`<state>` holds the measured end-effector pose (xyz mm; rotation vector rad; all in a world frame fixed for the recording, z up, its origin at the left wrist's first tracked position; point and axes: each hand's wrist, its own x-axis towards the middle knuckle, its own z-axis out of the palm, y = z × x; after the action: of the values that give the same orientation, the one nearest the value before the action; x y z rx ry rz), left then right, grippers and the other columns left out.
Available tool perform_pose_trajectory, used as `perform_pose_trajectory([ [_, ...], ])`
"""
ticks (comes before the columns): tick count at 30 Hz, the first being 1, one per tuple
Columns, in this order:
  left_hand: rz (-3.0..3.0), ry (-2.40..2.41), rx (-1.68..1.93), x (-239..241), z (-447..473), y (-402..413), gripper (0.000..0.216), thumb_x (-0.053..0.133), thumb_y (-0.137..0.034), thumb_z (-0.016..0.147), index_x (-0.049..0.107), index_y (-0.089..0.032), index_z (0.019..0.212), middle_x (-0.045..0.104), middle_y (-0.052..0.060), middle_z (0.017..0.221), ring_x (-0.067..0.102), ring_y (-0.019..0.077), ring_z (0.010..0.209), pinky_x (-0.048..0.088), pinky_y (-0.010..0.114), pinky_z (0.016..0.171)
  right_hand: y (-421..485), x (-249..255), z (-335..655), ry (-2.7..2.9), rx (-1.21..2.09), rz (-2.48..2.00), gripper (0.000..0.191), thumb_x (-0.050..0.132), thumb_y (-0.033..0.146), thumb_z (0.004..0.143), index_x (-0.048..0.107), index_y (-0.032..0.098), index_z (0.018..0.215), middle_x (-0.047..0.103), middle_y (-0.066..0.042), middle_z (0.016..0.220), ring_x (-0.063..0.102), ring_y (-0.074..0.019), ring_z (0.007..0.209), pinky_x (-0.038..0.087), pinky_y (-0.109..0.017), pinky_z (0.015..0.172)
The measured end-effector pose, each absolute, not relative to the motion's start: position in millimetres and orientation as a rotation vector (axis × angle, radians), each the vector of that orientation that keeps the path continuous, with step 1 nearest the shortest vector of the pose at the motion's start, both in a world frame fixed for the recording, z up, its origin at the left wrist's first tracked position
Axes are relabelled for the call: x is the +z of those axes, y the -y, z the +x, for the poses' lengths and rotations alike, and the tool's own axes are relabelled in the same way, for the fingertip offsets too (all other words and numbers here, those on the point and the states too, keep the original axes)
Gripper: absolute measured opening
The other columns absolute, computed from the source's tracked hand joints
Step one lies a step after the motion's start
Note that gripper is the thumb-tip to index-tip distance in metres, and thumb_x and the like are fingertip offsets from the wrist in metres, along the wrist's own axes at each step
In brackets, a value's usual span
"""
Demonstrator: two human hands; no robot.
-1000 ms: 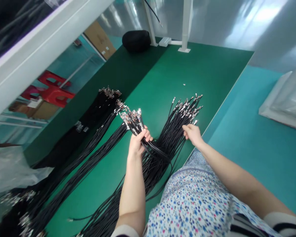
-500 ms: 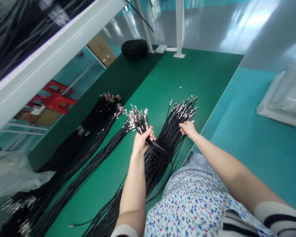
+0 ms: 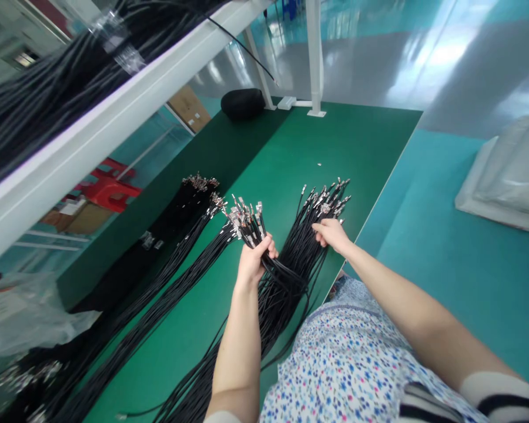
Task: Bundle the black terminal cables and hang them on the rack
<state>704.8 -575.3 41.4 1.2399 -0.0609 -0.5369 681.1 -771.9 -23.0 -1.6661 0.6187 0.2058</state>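
Note:
My left hand (image 3: 254,259) is wrapped round a bunch of black cables (image 3: 250,229), their silvery metal terminals fanning out above the thumb. The cables bend back below the fist toward the pile on the table. My right hand (image 3: 334,235) is pinched at the upper part of a larger loose bundle of black cables (image 3: 300,242), just below its terminals. Which strand lies between those fingertips is hidden. To the left, more black cables (image 3: 189,267) lie in long sorted bundles, with terminals at the far ends.
The green table top (image 3: 357,144) has its edge on my right. A white shelf beam (image 3: 127,88) carrying taped black cables (image 3: 66,76) crosses above on the left. Farther off are a black coil (image 3: 242,104), a white post (image 3: 315,59), a plastic bag (image 3: 39,311) and red stools (image 3: 110,188).
The right hand has shifted slightly left along the loose bundle, still pinched. The left hand keeps its bunch in nearly the same place. The camera view has tilted a little upward.

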Motion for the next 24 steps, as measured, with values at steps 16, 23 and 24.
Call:
perform_pose_trajectory([
  [16,1.352,0.228,-0.571,43.1,688.1,575.0,0.020,0.065,-0.028,0.069,0.057,-0.013,0.077,0.053,-0.001,0.054,0.050,0.0097,0.050,0.044,0.027,0.059,738.9,30.8,675.5,0.143,0.248,-1.583,0.028,0.053,0.039,0.078,0.053,0.014,0.066,0.054,0.003,0.048,0.047,-0.0050,0.039,0.036,-0.016,0.042],
  [23,1.239,0.036,-0.510,43.0,704.5,575.0,0.021,0.064,-0.030,0.070,0.050,-0.014,0.073,0.043,-0.006,0.048,0.043,0.0060,0.043,0.044,0.027,0.059,800.2,-86.4,700.2,-0.892,0.205,-1.479,0.027,0.049,0.034,0.082,0.050,0.012,0.065,0.049,0.001,0.038,0.041,-0.0061,0.027,0.030,-0.017,0.027],
  [24,1.240,0.035,-0.517,42.1,706.3,574.5,0.022,0.064,-0.030,0.070,0.049,-0.014,0.072,0.044,-0.005,0.048,0.043,0.0063,0.044,0.044,0.028,0.060,802.8,-94.5,703.4,-0.898,0.212,-1.483,0.026,0.048,0.032,0.082,0.050,0.012,0.065,0.049,0.000,0.038,0.041,-0.0066,0.027,0.031,-0.017,0.027],
])
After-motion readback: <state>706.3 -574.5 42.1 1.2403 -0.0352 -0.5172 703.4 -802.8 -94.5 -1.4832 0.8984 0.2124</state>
